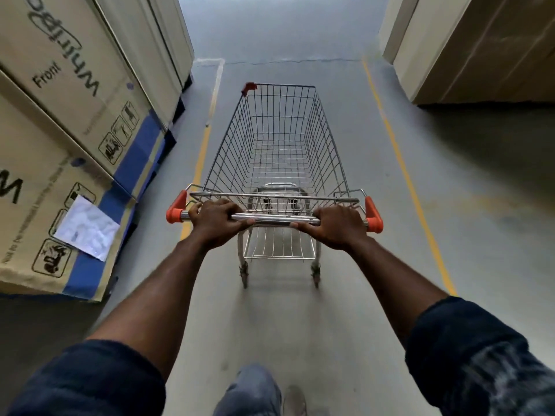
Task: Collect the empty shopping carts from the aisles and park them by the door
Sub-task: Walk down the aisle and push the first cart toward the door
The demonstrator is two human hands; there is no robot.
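Two hands hold one empty shopping cart [277,151], which stands at the centre of the view with its nose pointing to 12 o'clock down a grey concrete floor [285,325]. The left hand [214,219] and the right hand [335,225] sit on the chrome handle bar [273,219], each just inside an orange end cap [175,211]. The fingers [216,205] of both are clenched over the bar, thumbs lying along it toward each other. Yellow floor lines run at 10 o'clock [201,157] and 2 o'clock [402,163], and the cart lies between them, closer to the left one. Tall cardboard boxes [60,115] line the aisle from 8 to 11 o'clock, their blue-banded bottom edges near the left line and a white paper sheet [87,228] stuck to the nearest. More stacked cartons [480,49] stand at 1 to 2 o'clock, well apart from the right line, with a broad strip of bare floor between them and the cart. Ahead, at 12 o'clock, the lane runs on open past a crack in the concrete [300,60]. A red bumper [249,87] caps the basket's front left corner.
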